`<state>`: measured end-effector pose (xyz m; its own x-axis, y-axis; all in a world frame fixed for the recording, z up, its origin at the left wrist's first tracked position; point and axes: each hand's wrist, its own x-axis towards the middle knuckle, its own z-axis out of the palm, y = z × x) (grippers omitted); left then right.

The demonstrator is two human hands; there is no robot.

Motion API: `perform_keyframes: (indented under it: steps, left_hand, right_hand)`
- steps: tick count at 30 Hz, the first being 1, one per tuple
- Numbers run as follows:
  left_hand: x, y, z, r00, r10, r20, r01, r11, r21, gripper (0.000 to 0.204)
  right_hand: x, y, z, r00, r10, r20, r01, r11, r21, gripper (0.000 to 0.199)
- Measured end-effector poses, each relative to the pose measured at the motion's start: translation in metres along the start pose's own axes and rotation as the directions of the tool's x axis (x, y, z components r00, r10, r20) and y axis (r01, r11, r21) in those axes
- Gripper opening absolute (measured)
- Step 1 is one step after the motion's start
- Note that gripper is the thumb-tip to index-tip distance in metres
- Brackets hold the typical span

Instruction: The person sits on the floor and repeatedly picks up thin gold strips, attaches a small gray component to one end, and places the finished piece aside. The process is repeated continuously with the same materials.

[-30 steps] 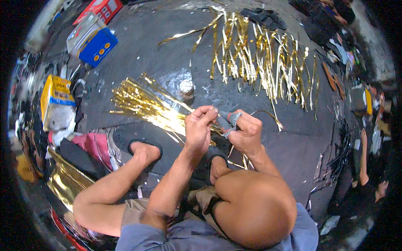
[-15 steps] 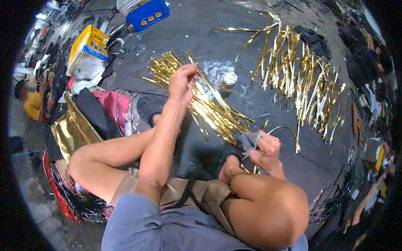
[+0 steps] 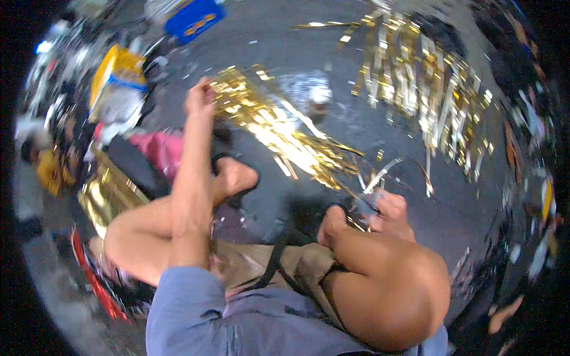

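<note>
A fan of thin gold foil strips point(image 3: 261, 126) lies slantwise across the dark floor between my hands. At its far left end is my left hand point(image 3: 200, 97), fingers curled in against the strip ends and smeared by motion. The narrow end of the fan runs to my right hand point(image 3: 389, 212), which is closed beside my right foot, with grey wrapping on its fingers. A few loose gold strands stick out around that hand. Its palm side is hidden.
A second spread of gold strips point(image 3: 424, 83) lies at the far right. A small shiny round container point(image 3: 319, 95) stands beyond the fan. Yellow-and-white point(image 3: 117, 83) and blue point(image 3: 195, 21) containers are at the upper left. Folded gold sheet point(image 3: 110, 199) lies by my left knee.
My left hand has moved left, from over the middle of the gold strips to their far left end. My right hand has shifted slightly right and stays closed.
</note>
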<state>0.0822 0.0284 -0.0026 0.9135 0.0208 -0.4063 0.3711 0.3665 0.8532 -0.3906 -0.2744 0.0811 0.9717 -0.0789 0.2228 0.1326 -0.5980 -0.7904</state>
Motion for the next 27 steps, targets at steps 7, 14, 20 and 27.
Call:
perform_keyframes:
  steps: [7,14,20,27]
  left_hand:
    - [0.072,-0.002,-0.090,0.996,-0.019,-0.088,0.035,0.982,0.184,0.030]
    - [-0.110,-0.059,0.053,0.473,0.875,0.098,-0.382,0.103,0.919,0.054]
    - [-0.238,-0.144,0.125,0.586,0.426,0.690,-0.805,0.403,0.435,0.031]
    - [-0.351,-0.190,0.200,0.272,0.087,0.958,-0.763,0.626,0.160,0.031]
  right_hand:
    - [-0.008,0.049,0.048,0.990,0.142,-0.018,-0.143,0.981,-0.129,0.020]
    - [-0.051,0.174,-0.010,0.553,0.377,-0.743,-0.686,0.712,-0.149,0.032]
    - [-0.071,0.207,-0.033,0.345,0.660,-0.667,-0.830,0.546,0.111,0.045]
    - [-0.130,0.075,-0.031,0.424,0.484,-0.765,-0.638,0.760,0.127,0.057]
